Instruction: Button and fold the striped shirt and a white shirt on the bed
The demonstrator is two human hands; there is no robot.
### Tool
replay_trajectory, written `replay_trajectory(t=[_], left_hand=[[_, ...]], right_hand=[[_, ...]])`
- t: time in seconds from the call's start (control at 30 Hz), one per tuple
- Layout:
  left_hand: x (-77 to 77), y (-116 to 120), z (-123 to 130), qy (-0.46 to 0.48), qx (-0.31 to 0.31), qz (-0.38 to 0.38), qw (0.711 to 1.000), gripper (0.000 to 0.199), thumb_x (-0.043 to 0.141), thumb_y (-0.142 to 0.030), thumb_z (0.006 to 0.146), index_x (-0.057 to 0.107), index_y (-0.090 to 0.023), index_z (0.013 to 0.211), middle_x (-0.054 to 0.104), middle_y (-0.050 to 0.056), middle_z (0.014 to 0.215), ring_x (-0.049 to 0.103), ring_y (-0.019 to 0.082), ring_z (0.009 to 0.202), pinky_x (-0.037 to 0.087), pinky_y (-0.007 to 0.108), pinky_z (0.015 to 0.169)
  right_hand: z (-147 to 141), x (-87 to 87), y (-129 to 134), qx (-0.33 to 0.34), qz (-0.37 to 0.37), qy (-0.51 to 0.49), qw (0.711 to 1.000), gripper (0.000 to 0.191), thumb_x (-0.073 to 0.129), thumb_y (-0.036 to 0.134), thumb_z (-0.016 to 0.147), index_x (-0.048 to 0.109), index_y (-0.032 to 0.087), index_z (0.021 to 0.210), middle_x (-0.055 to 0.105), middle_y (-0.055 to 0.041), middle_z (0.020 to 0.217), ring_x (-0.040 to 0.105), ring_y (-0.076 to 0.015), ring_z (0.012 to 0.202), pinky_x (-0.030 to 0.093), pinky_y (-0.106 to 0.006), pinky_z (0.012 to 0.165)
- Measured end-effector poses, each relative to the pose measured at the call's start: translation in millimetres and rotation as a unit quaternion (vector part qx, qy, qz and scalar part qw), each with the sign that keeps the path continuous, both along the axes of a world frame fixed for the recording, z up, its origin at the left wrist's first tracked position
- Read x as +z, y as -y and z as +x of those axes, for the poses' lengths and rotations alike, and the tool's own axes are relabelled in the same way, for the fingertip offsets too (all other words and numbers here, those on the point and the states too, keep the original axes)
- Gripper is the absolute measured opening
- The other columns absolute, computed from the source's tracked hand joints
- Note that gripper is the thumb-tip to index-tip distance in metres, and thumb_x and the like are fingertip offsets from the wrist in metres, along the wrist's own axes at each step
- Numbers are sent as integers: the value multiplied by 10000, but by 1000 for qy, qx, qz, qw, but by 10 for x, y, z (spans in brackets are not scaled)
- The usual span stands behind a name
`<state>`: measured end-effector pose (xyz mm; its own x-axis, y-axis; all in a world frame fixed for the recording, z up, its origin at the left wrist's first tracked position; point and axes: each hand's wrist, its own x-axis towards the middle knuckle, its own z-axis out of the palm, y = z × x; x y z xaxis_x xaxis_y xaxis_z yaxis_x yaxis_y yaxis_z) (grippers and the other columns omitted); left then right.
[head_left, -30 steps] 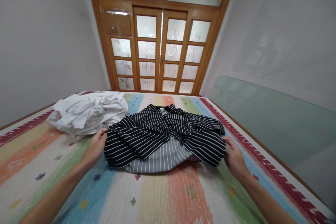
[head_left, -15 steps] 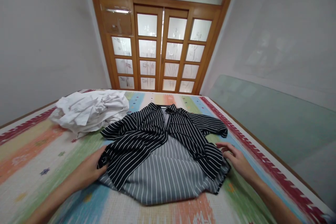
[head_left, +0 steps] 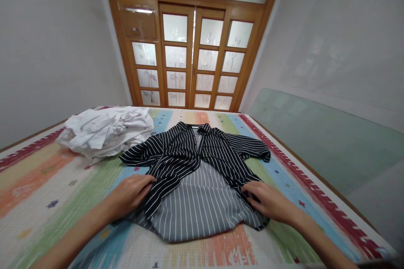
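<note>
A black shirt with white stripes (head_left: 179, 147) lies on its back with the collar away from me. Its front hangs apart, and the grey inner side of the back shows between the two panels. My left hand (head_left: 132, 193) is closed on the left front panel, fingertips on the cloth and partly tucked behind the fold. On the other side, my right hand (head_left: 268, 201) has its bent fingers closed on the right front panel near the lower edge. Both short sleeves spread outward on the bedspread.
A heap of white cloth (head_left: 107, 132) sits to the left of the shirt. Under everything is a colourful striped bedspread (head_left: 104, 168). Beyond the far edge stand wooden doors with glass panes (head_left: 192, 59). A pale green panel (head_left: 315, 134) runs along the right wall.
Both hands have moved inward across the shirt. The front panels are drawn in with them, and the right hand's fingers have gone from loosely apart to closed on the cloth.
</note>
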<state>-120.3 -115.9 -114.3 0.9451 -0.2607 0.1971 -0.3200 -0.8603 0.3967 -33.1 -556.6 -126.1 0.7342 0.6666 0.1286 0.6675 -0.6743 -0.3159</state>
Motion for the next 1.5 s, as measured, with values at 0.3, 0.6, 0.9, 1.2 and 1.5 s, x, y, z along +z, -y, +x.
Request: replay_trajectory(t=[0.3,0.6,0.9,1.2,1.5], left_hand=[[506,77,52,-66,-18,39,997,308,468,-260,763,711,-277,953,726,10,863,662,214,800,468,300,772],[232,362,-55,-73,-77,106,989,434,588,-403,778,600,-242,1181,630,77,1157,616,264,1016,456,352,875],[289,473,263,-107,-111,180,972,122,482,-156,805,575,-194,736,637,25,733,586,168,676,398,256,609],[366,685,415,43,-48,-64,996,154,520,-222,836,598,-166,716,587,-21,613,523,97,553,366,210,555],[401,663,334,87,-4,-320,943,205,650,-361,810,614,-163,769,659,11,738,605,121,662,479,233,620]], right_hand=[[150,485,-184,-130,341,-133,921,158,554,361,781,570,207,810,529,28,644,474,-123,547,371,-238,512],[-48,252,-621,-64,185,-388,900,41,500,242,724,468,221,740,437,89,489,427,-86,373,309,-183,356],[57,296,-827,-92,318,-349,877,152,456,336,775,379,235,692,338,80,518,362,-93,406,299,-203,374],[-189,287,-1015,63,257,-305,915,164,483,345,882,463,222,776,512,50,624,492,-115,540,395,-228,537],[-60,130,-923,48,148,-119,981,303,494,330,917,546,188,656,543,29,617,487,-119,579,346,-243,594]])
